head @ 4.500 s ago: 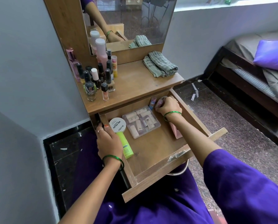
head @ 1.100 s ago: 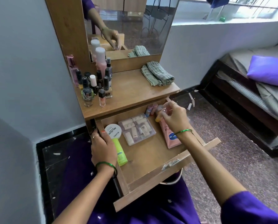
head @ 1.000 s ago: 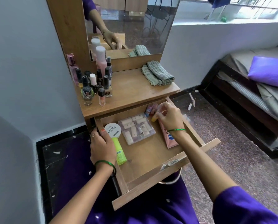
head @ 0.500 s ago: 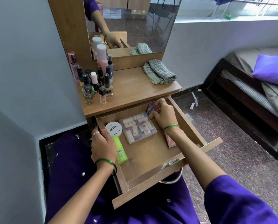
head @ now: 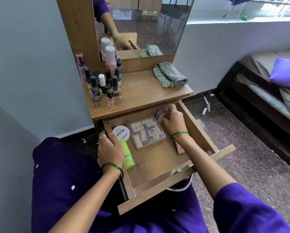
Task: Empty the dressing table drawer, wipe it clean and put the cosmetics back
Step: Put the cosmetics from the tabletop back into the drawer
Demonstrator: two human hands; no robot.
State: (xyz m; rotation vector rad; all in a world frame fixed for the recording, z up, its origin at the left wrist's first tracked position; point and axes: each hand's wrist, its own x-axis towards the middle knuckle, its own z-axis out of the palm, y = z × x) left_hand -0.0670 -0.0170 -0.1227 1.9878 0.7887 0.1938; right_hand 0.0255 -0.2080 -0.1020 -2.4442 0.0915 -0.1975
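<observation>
Both arms reach forward over the lap into the pulled-out drawer (head: 159,158). Left hand (head: 109,147) sits palm-down on the drawer's left wall, fingers curled over the edge and gripping it, thumb just beside the white round nail polish remover tub (head: 121,133). Right hand (head: 173,119) is stretched to the back right corner, wrist bent, fingers curled and pinching among the small lip balm tubes (head: 159,114) there; exactly which tube it holds cannot be told. Clear case of small tubes (head: 146,132) lies mid-drawer, a lime green bottle (head: 127,157) along the left wall, a pink pouch (head: 179,148) partly under the right forearm. Nail polish bottles (head: 104,86) and a folded cloth (head: 171,75) on the tabletop (head: 141,93).
</observation>
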